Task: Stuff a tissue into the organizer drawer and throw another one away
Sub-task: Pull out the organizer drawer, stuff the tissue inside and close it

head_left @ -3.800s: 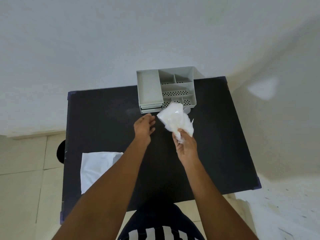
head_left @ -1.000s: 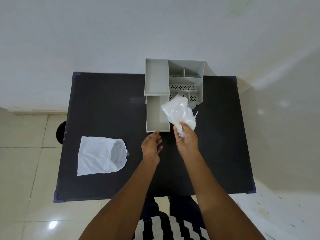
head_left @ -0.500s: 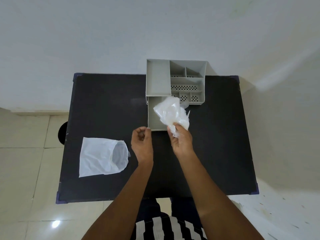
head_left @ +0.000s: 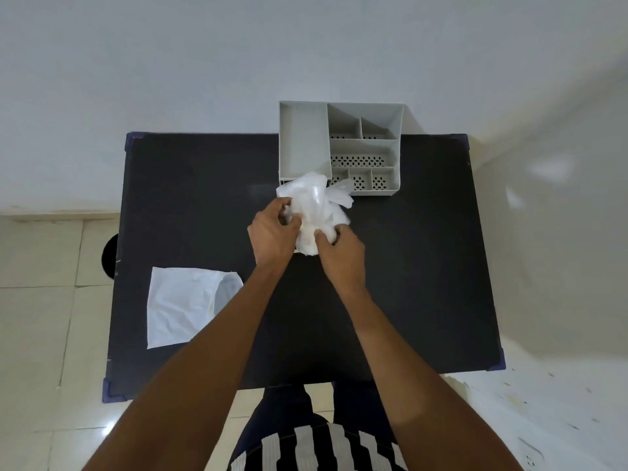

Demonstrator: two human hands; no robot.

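A crumpled white tissue point(head_left: 314, 205) is held between both hands, just in front of the grey desk organizer point(head_left: 302, 144) at the back of the black table. My left hand point(head_left: 270, 232) grips its left side and my right hand point(head_left: 339, 253) grips its lower right. The tissue and hands cover the pulled-out drawer below them, so only a sliver of the drawer shows near the organizer's front. A second white item, flat and bag-like with an open mouth point(head_left: 185, 305), lies on the table's left part.
The black table point(head_left: 424, 266) has blue corner caps and stands against a white wall. A round black object point(head_left: 109, 254) sits on the tiled floor to the left. The organizer's right side has several perforated compartments point(head_left: 358, 160).
My left hand let go of the pulled-out drawer and moved right onto the tissue. The tissue came down and left over the drawer, and both hands now hold it.
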